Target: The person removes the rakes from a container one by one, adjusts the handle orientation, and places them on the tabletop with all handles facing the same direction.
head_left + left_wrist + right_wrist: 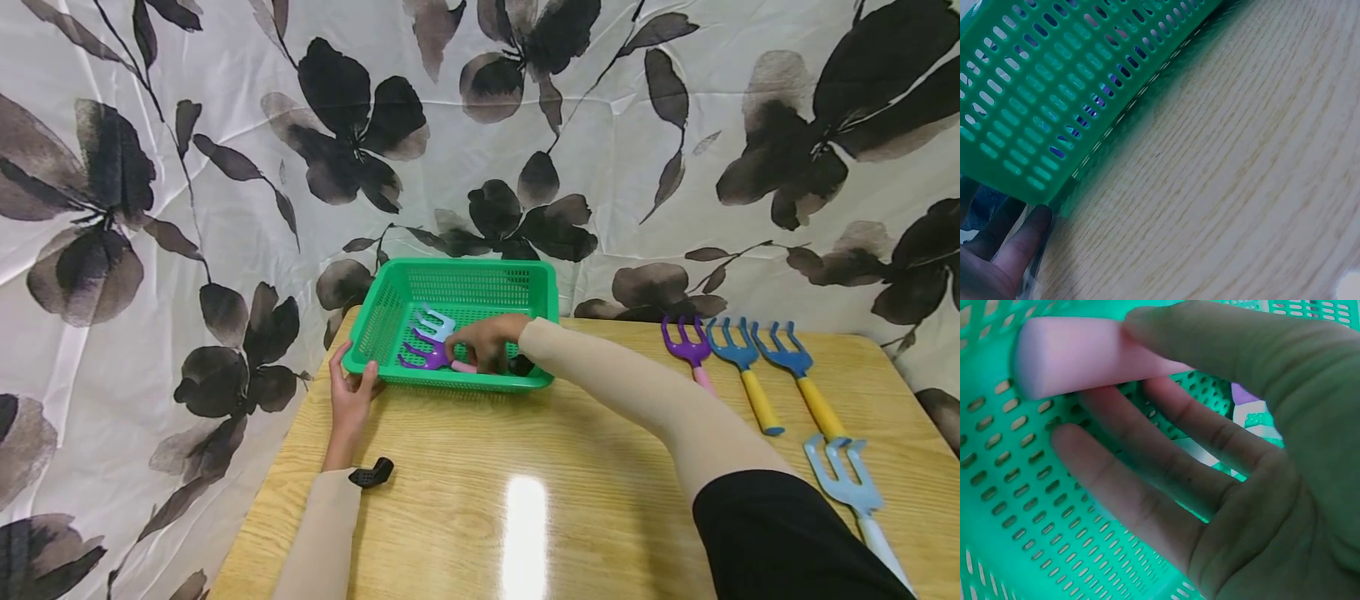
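A green plastic basket (457, 379) with slotted walls stands at the table's far edge. My left hand (351, 404) holds its front left corner, thumb on the front wall and fingers round the side. Inside the basket, my right hand (487, 342) pinches the pink handle (1085, 356) of a purple garden hand fork (427, 357) between thumb and fingers. The fork's tines point left. Behind it lies a light blue hand fork (437, 323), its handle hidden by the right hand.
On the right of the wooden table (450, 492) lie a purple fork (686, 343), two blue forks with yellow handles (761, 404), and a light blue fork (847, 479) partly behind the right sleeve. A flower-printed cloth (645, 125) hangs behind.
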A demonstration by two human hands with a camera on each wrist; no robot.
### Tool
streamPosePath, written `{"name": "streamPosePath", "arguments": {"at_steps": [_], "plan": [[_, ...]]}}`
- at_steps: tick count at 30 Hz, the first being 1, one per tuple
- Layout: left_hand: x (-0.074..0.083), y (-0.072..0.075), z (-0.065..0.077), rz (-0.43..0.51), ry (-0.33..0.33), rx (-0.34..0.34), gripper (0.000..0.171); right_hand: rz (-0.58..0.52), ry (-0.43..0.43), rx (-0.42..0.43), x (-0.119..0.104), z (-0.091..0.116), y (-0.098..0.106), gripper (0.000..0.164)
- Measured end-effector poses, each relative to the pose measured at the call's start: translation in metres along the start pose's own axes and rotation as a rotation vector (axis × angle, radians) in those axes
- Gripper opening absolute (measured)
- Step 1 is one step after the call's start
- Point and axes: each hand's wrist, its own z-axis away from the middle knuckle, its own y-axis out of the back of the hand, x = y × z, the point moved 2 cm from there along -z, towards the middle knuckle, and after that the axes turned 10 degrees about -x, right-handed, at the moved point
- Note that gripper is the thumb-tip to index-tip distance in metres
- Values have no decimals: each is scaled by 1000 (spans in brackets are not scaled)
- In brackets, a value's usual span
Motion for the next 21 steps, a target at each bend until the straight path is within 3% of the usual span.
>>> {"name": "streamPosePath", "arguments": {"at_steps": [7, 15, 21], "plan": [[-18, 7, -5, -37, 23, 29, 67, 26, -25, 71, 0, -1, -5, 47], [-19, 7, -4, -72, -18, 30, 66, 78, -45, 104, 1, -2, -4, 38], [-17, 7, -5, -29, 6, 29, 68, 120, -36, 114, 2, 1, -1, 41]]}}
